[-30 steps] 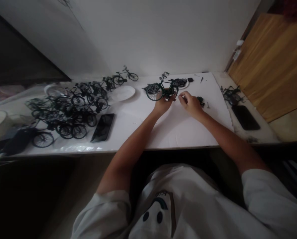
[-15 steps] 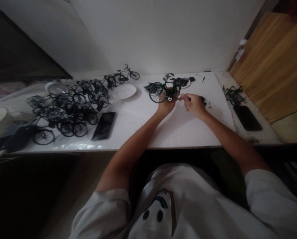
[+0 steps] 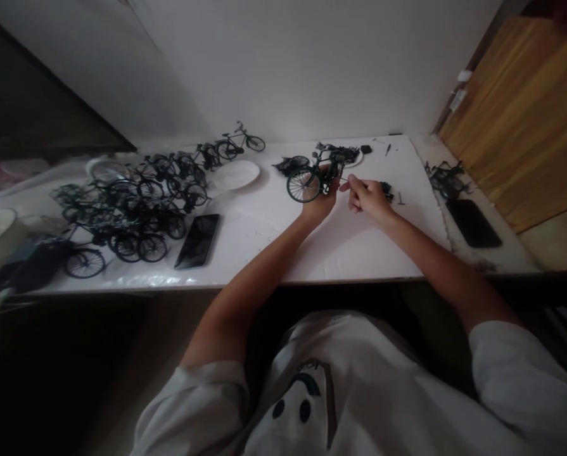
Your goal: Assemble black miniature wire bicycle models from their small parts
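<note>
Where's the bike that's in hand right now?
In the head view, just right of centre: the left hand holds the bike over the table, with the right hand close beside it.

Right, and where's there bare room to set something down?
The white board is mostly bare between your forearms near its front edge, and between the left phone, plate and left forearm. Crowded: piled bicycles, far left; dark parts behind the bicycle in your left hand.

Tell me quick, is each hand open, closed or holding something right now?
Left hand: closed, holding the small dark green spoke-wheeled model bicycle.
Right hand: curled beside that bicycle; whether it's closed on anything cannot be told.
</note>
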A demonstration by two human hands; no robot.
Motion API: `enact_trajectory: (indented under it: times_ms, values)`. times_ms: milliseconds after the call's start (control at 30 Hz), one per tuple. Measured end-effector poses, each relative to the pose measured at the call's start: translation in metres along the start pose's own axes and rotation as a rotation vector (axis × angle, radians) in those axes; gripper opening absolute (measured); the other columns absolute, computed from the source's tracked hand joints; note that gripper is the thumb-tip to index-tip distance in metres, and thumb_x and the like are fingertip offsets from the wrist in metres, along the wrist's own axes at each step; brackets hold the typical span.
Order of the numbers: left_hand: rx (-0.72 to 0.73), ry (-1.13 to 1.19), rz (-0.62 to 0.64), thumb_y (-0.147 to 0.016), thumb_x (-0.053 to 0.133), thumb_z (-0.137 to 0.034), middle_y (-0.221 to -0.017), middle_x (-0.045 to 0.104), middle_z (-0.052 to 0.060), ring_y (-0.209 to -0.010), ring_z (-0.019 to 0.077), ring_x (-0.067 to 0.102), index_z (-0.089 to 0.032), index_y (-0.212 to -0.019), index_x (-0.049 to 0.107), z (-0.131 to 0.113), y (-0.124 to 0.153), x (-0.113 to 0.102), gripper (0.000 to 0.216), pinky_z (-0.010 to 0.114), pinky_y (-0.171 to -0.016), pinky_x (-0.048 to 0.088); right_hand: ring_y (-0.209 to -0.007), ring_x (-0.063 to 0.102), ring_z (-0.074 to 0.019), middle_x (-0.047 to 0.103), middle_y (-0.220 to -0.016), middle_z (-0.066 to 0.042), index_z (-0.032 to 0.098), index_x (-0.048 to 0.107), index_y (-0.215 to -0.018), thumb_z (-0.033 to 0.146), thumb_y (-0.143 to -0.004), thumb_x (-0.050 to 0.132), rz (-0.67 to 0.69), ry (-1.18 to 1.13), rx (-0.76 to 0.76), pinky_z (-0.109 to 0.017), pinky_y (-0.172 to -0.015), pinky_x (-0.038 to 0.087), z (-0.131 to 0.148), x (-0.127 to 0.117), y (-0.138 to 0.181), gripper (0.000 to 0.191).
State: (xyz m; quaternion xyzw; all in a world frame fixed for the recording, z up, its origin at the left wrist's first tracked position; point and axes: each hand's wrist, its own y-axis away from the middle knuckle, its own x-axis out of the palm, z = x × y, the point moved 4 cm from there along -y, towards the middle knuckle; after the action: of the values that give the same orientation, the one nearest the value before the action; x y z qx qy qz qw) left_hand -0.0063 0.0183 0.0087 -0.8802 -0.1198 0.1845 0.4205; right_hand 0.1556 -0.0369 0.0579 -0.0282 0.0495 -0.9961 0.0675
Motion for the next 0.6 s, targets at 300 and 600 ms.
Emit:
enact_trajectory:
  times_ms: [300,600]
  values:
    - [-0.022,0.033,0.03,-0.1,0.073,-0.031,-0.109,0.078,0.005,-0.103,0.0225,0.076,-0.027,-0.121,0.067,-0.007,-0.005,-0.001,0.022,0.041,-0.102,0.061,-0.043,0.038,-0.0089,0.033,-0.048,0.01,0.022,0.065,-0.078,0.068,-0.101,0.073,0.036,-0.101,0.109,-0.024,-0.045,0.026,-0.004,-0.003,-0.006,0.052]
    - [-0.181,0.242,0.038,-0.095,0.081,-0.032,-0.107,0.079,0.007,-0.091,0.0201,0.078,-0.027,-0.123,0.066,-0.021,-0.013,-0.008,0.032,0.039,-0.091,0.066,-0.057,0.05,-0.0151,0.052,-0.058,0.002,0.025,0.059,-0.073,0.06,-0.106,0.062,-0.119,0.385,-0.286,-0.029,-0.06,0.043,0.007,-0.014,-0.005,0.048]
